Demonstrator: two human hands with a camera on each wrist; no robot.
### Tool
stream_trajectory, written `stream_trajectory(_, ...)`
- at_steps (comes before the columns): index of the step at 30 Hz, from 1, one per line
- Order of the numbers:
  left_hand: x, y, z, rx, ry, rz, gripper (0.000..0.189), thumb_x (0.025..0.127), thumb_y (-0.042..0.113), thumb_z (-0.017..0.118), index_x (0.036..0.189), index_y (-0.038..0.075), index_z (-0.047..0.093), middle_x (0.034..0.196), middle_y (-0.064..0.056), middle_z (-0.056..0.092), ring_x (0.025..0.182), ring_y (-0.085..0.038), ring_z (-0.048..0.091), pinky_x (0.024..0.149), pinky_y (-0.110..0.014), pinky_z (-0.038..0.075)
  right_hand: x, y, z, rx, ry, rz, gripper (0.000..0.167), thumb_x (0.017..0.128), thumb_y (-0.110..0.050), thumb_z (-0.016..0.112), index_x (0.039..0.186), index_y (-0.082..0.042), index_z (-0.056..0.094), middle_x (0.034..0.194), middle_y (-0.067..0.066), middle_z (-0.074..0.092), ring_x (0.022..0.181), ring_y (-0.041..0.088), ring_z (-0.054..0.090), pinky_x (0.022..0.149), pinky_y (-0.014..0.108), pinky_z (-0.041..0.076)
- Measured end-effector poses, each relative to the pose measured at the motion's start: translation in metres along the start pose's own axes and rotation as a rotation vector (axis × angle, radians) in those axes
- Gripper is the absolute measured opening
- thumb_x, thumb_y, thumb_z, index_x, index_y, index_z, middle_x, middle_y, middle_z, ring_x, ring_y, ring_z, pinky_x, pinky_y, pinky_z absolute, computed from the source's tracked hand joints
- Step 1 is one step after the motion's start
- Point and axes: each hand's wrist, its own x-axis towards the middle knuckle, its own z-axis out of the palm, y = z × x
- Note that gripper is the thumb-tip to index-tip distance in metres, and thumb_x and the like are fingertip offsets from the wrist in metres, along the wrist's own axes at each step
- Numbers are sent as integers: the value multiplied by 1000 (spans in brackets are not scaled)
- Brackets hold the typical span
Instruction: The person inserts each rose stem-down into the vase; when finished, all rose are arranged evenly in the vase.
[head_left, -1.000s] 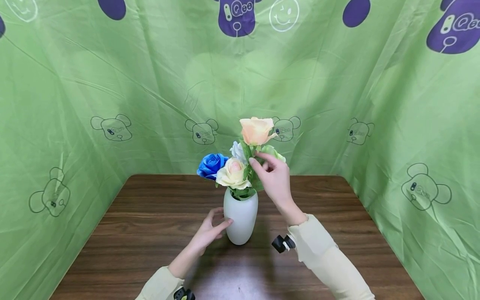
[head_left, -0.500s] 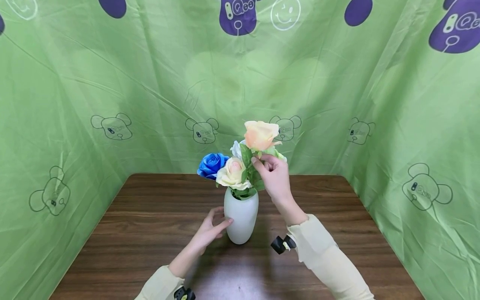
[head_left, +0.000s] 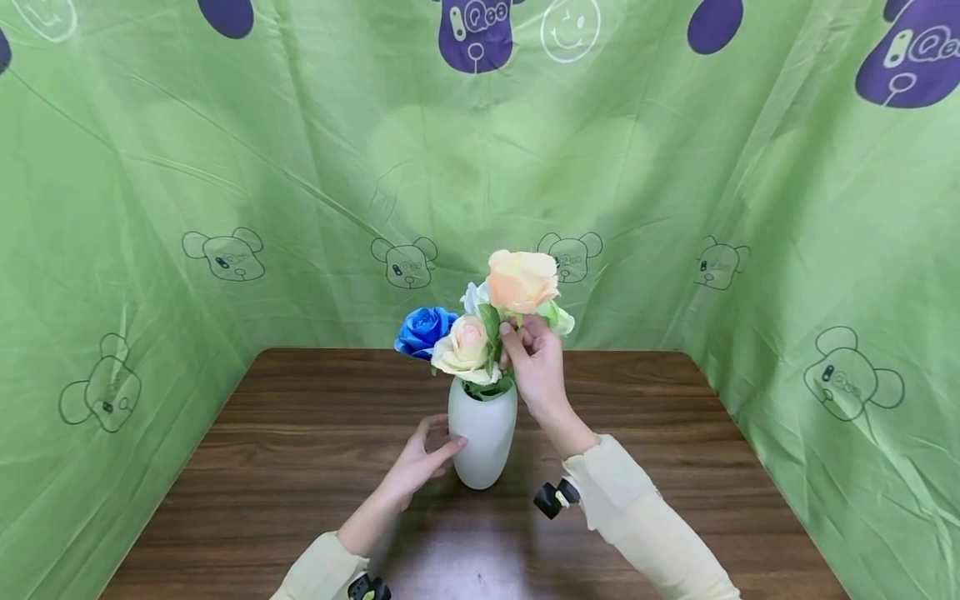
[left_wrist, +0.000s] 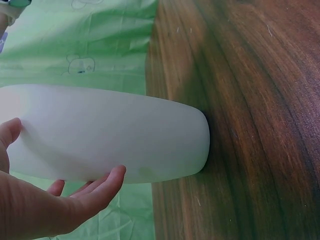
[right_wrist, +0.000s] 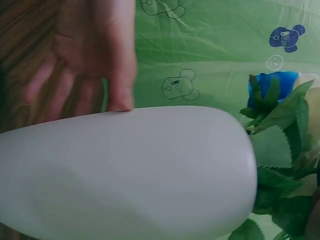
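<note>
A white vase (head_left: 483, 446) stands upright on the table with several roses in its mouth. My left hand (head_left: 418, 460) holds its left side, thumb on the front and the other fingers round the far side; in the left wrist view the fingertips (left_wrist: 118, 173) rest against the wall. Above the rim, my right hand (head_left: 542, 371) pinches the stem of a peach rose (head_left: 522, 281) just below the bloom. A blue rose (head_left: 424, 332) and a cream rose (head_left: 464, 347) lean left. Behind the peach bloom, a pale blue flower (head_left: 473, 297) and a light green one (head_left: 558, 317) are partly hidden.
The dark wooden table (head_left: 300, 467) is enclosed at the back and sides by green printed cloth (head_left: 315, 192). Green leaves (right_wrist: 280, 185) spread at the vase's mouth in the right wrist view. A small black device (head_left: 557, 497) sits at the right cuff.
My right hand has lowered the peach rose, which first shifted slightly right. Its bloom now sits closer to the other flowers. The left hand and the vase stay in place.
</note>
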Motion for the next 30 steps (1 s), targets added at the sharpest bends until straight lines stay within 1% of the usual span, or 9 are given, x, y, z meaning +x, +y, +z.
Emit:
stream_trajectory(3, 0, 0, -1, 2, -6, 4, 62, 81, 33, 63, 128, 5, 33, 127, -22, 37, 105, -33, 46, 76, -51, 42, -5, 4, -3, -20, 25, 22, 7, 86, 5, 48, 84, 12, 49, 48, 10, 38, 42, 13, 40, 42, 21, 34)
stream_trajectory(6, 0, 0, -1, 5, -9, 7, 62, 82, 33, 63, 128, 5, 33, 127, -22, 37, 106, -33, 46, 76, -50, 42, -12, 8, -7, -88, 51, 16, 9, 84, 4, 52, 78, 9, 51, 46, 0, 33, 41, 8, 33, 41, 19, 27)
stream_trajectory(11, 0, 1, -2, 11, -6, 9, 62, 81, 34, 63, 128, 5, 33, 126, -22, 39, 105, -33, 47, 75, -48, 43, -23, 13, -12, -227, 89, -26, 25, 82, 2, 57, 61, 2, 43, 46, 1, 28, 43, 7, 26, 42, 21, 21)
stream_trajectory(14, 0, 1, -2, 8, -3, 9, 63, 81, 34, 63, 128, 5, 34, 126, -22, 39, 104, -33, 48, 75, -47, 43, -28, 16, -13, -274, 104, -43, 30, 82, 3, 57, 58, 0, 39, 45, 2, 29, 42, 8, 26, 42, 21, 21)
stream_trajectory(18, 1, 1, -2, 5, -4, 9, 64, 81, 34, 63, 129, 5, 33, 126, -22, 39, 103, -33, 48, 74, -46, 44, -35, 24, -13, -329, 112, -59, 31, 80, 5, 58, 57, -1, 39, 44, 1, 29, 42, 7, 26, 41, 22, 21)
stream_trajectory(21, 0, 0, -2, 5, -7, 7, 64, 81, 34, 63, 129, 5, 32, 126, -22, 38, 103, -33, 48, 74, -44, 44, -39, 34, -14, -344, 110, -62, 30, 80, 5, 58, 57, -3, 39, 43, -3, 28, 41, 7, 26, 39, 23, 21)
stream_trajectory(25, 0, 0, -1, 4, -9, 5, 64, 81, 34, 63, 129, 5, 32, 126, -23, 37, 104, -33, 47, 74, -44, 44, -43, 53, -18, -329, 100, -30, 31, 80, 1, 60, 57, -5, 41, 42, -8, 28, 39, 6, 27, 37, 22, 21)
stream_trajectory(27, 0, 0, -1, 3, -11, 3, 64, 81, 34, 63, 129, 5, 32, 127, -23, 37, 104, -33, 47, 74, -45, 44, -44, 63, -20, -321, 98, -18, 31, 80, -1, 61, 57, -6, 41, 42, -8, 28, 39, 6, 27, 37, 22, 21)
stream_trajectory(30, 0, -1, -1, 3, -12, -2, 64, 81, 34, 63, 129, 5, 31, 127, -23, 37, 105, -34, 47, 75, -47, 43, -45, 67, -21, -295, 98, -32, 31, 80, -1, 61, 57, -5, 41, 42, -6, 28, 39, 8, 26, 37, 23, 20)
